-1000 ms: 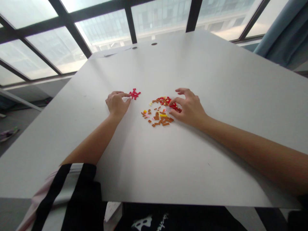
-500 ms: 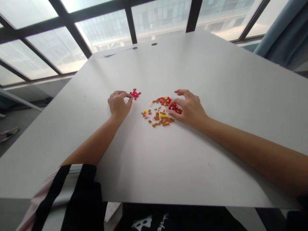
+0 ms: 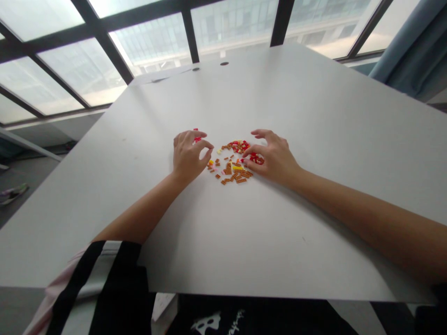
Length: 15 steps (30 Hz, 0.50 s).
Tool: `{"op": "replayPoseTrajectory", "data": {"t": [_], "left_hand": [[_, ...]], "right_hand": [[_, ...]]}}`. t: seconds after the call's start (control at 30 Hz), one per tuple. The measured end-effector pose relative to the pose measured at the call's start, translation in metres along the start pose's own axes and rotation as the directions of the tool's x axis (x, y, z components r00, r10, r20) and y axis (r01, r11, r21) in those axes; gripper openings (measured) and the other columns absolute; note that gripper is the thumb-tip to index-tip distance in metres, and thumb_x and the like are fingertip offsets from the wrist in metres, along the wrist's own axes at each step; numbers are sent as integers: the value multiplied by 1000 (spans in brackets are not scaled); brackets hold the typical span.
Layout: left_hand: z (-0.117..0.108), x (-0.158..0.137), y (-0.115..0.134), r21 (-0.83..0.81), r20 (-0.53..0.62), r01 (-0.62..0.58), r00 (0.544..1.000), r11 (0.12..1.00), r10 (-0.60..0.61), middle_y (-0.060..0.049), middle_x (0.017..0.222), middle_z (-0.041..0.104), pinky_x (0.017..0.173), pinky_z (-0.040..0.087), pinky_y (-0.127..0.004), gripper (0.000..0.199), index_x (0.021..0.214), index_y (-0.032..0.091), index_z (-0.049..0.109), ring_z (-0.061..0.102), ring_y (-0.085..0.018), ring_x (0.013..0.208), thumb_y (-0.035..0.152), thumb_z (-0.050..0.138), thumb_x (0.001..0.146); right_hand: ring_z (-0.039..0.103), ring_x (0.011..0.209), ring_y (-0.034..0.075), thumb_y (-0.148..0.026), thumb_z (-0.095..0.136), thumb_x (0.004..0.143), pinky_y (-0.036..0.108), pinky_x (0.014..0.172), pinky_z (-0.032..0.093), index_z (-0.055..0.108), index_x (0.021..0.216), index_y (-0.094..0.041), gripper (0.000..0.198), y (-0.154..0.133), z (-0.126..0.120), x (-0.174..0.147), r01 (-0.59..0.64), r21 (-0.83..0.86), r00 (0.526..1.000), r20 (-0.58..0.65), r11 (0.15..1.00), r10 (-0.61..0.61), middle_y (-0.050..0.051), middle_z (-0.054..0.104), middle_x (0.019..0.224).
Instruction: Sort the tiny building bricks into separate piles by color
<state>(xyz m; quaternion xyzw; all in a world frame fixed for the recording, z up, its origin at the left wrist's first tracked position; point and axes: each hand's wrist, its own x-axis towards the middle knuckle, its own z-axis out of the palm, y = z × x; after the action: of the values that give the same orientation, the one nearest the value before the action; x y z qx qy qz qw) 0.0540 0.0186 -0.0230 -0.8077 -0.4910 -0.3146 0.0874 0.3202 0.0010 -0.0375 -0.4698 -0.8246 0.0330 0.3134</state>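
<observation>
Loose studded bricks (image 3: 240, 174) lay spread mid-tabletop (image 3: 230, 232), within easy reach. At their three o'clock, the right hand (image 3: 275, 156) seemed pinched on a tiny red brick (image 3: 242, 160), too small for a fuller grip; at nine, the left hand (image 3: 188, 156) curled, thumb and forefinger nearly meeting, contents unclear. At ten, crimson bricks (image 3: 198, 139) sat apart, distinct.

The left forearm (image 3: 146, 207) is slanting inward from the lower left, and the left hand (image 3: 188, 156) is arching with its back showing, thumb and index finger curving toward each other (their tips standing close together). The right forearm (image 3: 356, 211) is stretching across from the right; the right hand (image 3: 274, 156) is facing its partner, thumb and index finger pinching, another finger extending above them.
</observation>
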Motion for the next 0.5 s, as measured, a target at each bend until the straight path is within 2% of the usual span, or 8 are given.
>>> {"op": "replayPoseTrajectory", "data": {"t": [0.17, 0.3, 0.5], "left_hand": [[0, -2, 15, -29, 29, -81, 996, 996, 82, -4, 126, 71, 116, 37, -56, 9, 88, 30, 72, 59, -29, 126, 24, 68, 93], [1, -4, 23, -33, 32, -108, 994, 994, 109, -3, 126, 71, 117, 37, -55, 9, 88, 30, 73, 59, -28, 127, 23, 69, 93], [2, -5, 35, -101, 37, -115, 992, 988, 120, -4, 128, 71, 116, 38, -54, 3, 93, 30, 74, 61, -29, 124, 31, 76, 92]], "right_hand": [[55, 128, 35, -32, 68, 87, 61, 105, 40, 80, 94, -31, 14, 1, 2, 0, 7, -6, 1000, 11, 1000, -7, 11, 55, 146], [56, 128, 36, -33, 67, 88, 61, 106, 41, 80, 91, -28, 15, 3, 3, 1, -1, 5, 1000, -1, 1000, 1, 13, 56, 146], [56, 130, 34, -36, 62, 93, 59, 110, 41, 78, 94, -27, 19, -7, -1, 0, 10, 15, 997, -79, 1000, -9, 12, 54, 149]]}}
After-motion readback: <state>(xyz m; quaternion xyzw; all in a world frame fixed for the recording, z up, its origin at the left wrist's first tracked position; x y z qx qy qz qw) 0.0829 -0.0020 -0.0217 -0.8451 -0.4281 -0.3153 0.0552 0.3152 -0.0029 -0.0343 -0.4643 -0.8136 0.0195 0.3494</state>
